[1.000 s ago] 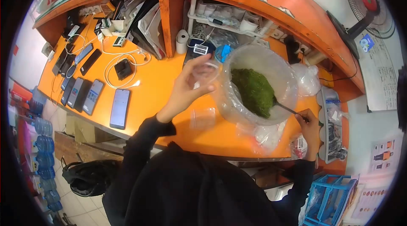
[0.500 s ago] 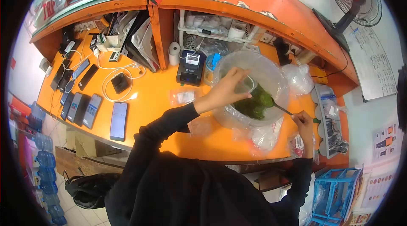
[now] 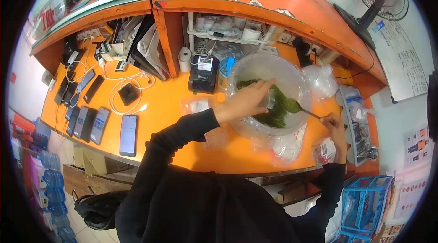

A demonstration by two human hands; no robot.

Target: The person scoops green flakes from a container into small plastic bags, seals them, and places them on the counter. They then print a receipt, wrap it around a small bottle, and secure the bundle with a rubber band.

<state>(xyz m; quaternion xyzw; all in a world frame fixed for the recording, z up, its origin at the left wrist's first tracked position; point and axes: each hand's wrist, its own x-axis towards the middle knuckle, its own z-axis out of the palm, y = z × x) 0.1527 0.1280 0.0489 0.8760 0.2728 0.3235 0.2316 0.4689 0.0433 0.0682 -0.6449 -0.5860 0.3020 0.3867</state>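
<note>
A big translucent plastic tub [image 3: 299, 83], lined with clear plastic, stands on the orange counter with a wet-looking dark green mass [image 3: 276, 117] in it. My left hand [image 3: 248, 100] is closed around a small clear plastic cup [image 3: 270, 101], tipped over the green mass and mostly hidden by my fingers. My right hand [image 3: 335, 126], at the tub's right side, grips the handle end of a dark spoon [image 3: 309, 113]. The spoon's bowl lies inside the tub against the green mass and carries some of it.
A label printer [image 3: 203, 76] and a blue-lidded jar [image 3: 223, 70] stand left of the tub. Several phones [image 3: 128, 134] and white cables lie farther left. Plastic bags [image 3: 286, 148] sit in front, a bulging clear bag [image 3: 321, 81] and a grey tray [image 3: 353, 122] at right.
The cup has gone lower and tilted into the tub, my left hand now covering most of it. My right hand has shifted slightly right with the spoon. The view has moved a little.
</note>
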